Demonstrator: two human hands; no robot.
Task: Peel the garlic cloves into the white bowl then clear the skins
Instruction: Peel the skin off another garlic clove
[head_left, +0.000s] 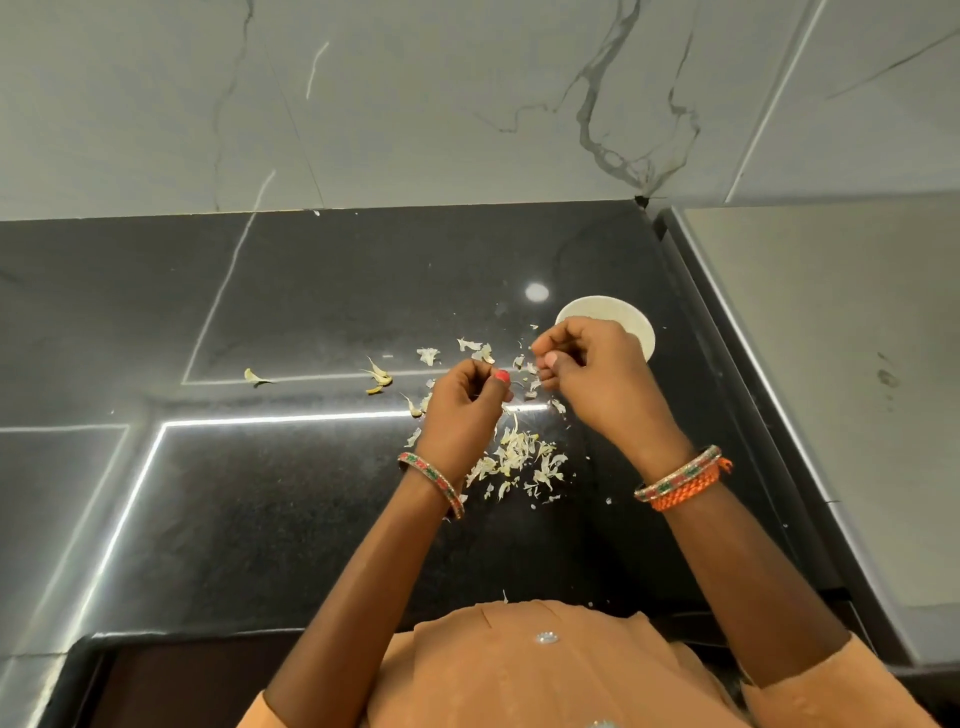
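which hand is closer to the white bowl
Right. The right hand overlaps the white bowl's near rim in this view, fingers curled. The left hand sits further left, over the garlic skins.

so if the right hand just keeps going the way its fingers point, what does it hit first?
Its fingers curl toward the person's left, so most likely the left hand, close beside it across a small gap. The white bowl lies behind the right hand, not in that line. Depth is unclear from one view.
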